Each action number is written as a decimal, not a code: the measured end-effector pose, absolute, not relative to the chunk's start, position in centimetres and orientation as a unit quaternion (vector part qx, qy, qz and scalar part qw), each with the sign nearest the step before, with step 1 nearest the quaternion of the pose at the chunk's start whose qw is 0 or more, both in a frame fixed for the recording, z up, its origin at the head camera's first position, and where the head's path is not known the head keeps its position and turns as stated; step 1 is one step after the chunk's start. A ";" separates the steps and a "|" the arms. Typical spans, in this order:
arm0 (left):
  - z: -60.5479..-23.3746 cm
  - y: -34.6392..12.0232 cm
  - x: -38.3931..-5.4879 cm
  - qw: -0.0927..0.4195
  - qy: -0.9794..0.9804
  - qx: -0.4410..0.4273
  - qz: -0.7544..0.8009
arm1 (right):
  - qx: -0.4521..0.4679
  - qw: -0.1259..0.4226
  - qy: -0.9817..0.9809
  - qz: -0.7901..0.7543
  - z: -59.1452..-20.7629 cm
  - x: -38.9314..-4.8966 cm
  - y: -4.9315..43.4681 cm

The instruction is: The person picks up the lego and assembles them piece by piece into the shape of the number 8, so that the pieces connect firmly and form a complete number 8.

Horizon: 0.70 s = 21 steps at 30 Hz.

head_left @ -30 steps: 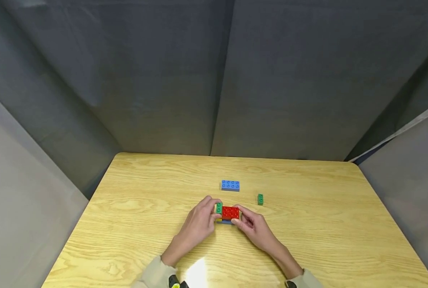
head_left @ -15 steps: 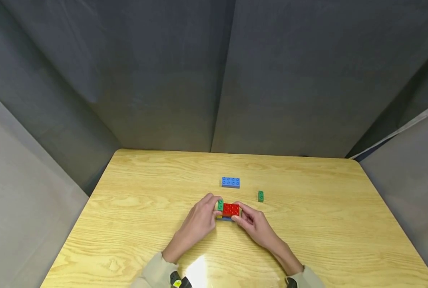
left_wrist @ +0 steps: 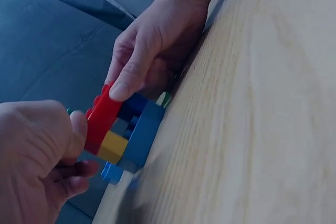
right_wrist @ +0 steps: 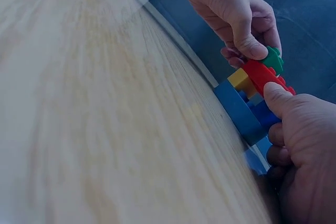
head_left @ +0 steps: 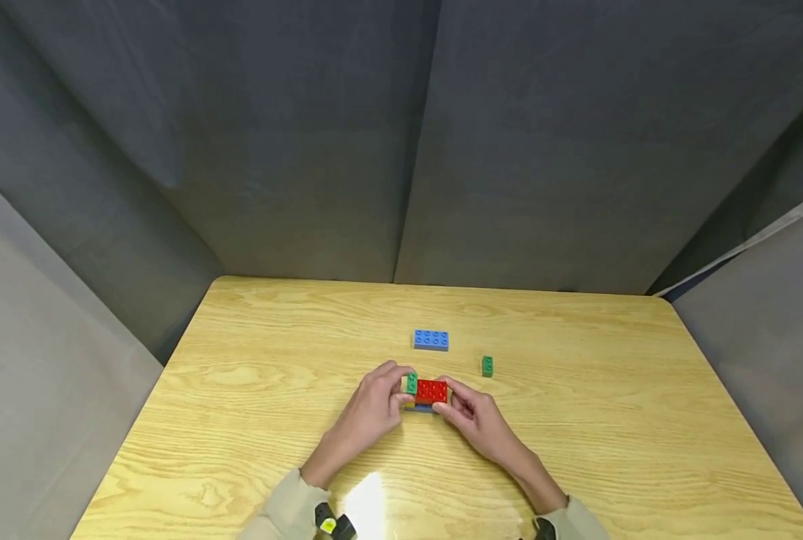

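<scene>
Stacked bricks (head_left: 428, 396) sit near the middle of the counter (head_left: 239, 420), a little toward its near edge: a red brick (head_left: 431, 391) on top, yellow and blue pieces beneath, a small green brick (head_left: 411, 383) at the left end. The left hand (head_left: 374, 409) pinches that green end with curled fingers, and the right hand (head_left: 471, 416) grips the red brick's right end. Toward the far edge lie a blue brick (head_left: 431, 340) and a loose green brick (head_left: 487, 366), well apart.
</scene>
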<state>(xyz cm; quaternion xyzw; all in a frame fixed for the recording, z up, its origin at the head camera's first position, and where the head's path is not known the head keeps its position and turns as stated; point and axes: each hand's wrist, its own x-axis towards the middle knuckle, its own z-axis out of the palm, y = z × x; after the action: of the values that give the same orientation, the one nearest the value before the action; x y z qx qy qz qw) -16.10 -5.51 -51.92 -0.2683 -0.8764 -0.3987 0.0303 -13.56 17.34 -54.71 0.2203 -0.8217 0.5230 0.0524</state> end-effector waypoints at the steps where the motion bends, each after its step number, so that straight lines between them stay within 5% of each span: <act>1: -52.0 -5.6 -16.2 0.025 -0.872 -0.272 -0.406 | 0.218 0.050 -0.824 0.521 -55.1 -13.7 17.4; 10: -52.5 -6.3 -16.6 -0.009 -0.846 -0.295 -0.443 | 0.209 0.014 -0.835 0.509 -56.0 -14.3 18.1; 21: -53.3 -5.2 -16.4 0.016 -0.854 -0.270 -0.445 | 0.224 0.004 -0.853 0.472 -54.8 -14.7 19.2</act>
<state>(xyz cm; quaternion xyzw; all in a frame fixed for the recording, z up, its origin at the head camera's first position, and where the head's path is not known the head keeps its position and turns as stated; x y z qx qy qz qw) -16.41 -5.16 -53.29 -0.2700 -0.8540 -0.4446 0.0155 -14.71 19.16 -54.81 0.2237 -0.8526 0.4723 0.0040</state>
